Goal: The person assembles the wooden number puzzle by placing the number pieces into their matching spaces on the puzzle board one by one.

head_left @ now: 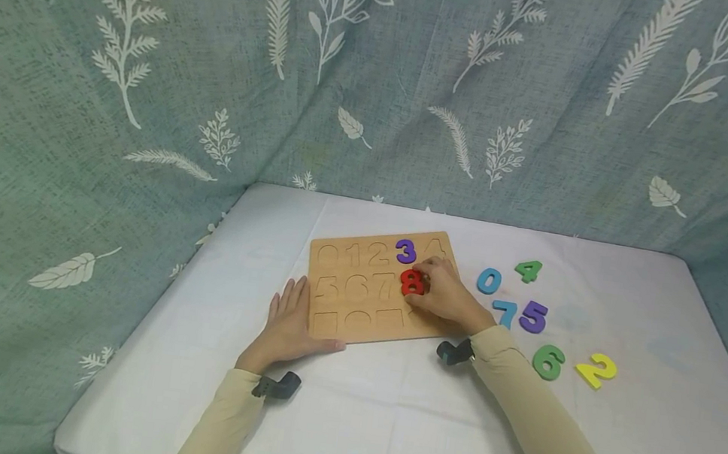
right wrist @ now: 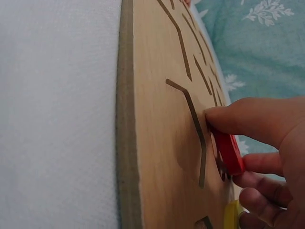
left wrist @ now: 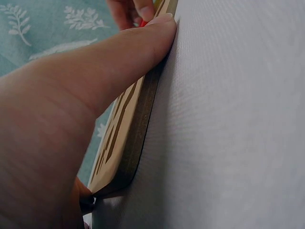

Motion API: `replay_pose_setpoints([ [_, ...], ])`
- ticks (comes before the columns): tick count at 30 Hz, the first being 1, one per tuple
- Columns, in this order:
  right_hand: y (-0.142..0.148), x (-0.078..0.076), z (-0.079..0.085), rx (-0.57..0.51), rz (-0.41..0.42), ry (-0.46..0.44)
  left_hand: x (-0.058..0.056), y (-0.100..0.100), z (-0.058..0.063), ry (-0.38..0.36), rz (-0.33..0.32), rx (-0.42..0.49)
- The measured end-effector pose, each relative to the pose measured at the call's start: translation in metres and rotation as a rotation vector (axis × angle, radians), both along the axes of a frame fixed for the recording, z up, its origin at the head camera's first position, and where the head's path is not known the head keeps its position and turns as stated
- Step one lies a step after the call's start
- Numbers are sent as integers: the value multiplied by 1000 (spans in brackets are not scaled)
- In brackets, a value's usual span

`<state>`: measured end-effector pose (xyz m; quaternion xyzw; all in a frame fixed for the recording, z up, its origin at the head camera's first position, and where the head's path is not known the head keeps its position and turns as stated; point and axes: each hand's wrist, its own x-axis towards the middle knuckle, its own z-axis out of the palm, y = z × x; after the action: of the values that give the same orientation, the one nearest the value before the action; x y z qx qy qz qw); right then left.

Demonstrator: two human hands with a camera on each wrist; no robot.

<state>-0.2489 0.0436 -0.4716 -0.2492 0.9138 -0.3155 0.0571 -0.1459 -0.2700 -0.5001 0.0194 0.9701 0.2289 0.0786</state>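
My right hand (head_left: 444, 294) pinches a red number 8 (head_left: 412, 282) between thumb and fingers, over the right part of a wooden number board (head_left: 369, 264). In the right wrist view the red 8 (right wrist: 229, 152) is tilted against the board face, and I cannot tell whether it is seated in its recess. A purple 3 (head_left: 405, 252) lies in the top row. Below my right hand, a yellow piece (right wrist: 231, 215) is partly hidden. My left hand (head_left: 289, 327) rests at the board's lower left corner, fingers straight along the left side and thumb (left wrist: 143, 40) along the front edge.
Right of the board lie loose numbers: a blue 0 (head_left: 489, 281), a green 4 (head_left: 527, 270), a blue 7 (head_left: 505, 311), a purple 5 (head_left: 533, 317), a green 6 (head_left: 548, 362) and a yellow 2 (head_left: 596, 371). A white cloth (head_left: 340, 421) covers the table; patterned curtains (head_left: 376, 130) hang behind.
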Motion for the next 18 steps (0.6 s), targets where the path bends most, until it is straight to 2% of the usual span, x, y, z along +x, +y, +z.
replay_pose_setpoints([
  [10, 0, -2, -1, 7, 2, 5, -1, -1, -2, -1, 0, 3],
  [18, 2, -2, -2, -8, -4, -25, 1, 0, 0, 4, -2, 18],
])
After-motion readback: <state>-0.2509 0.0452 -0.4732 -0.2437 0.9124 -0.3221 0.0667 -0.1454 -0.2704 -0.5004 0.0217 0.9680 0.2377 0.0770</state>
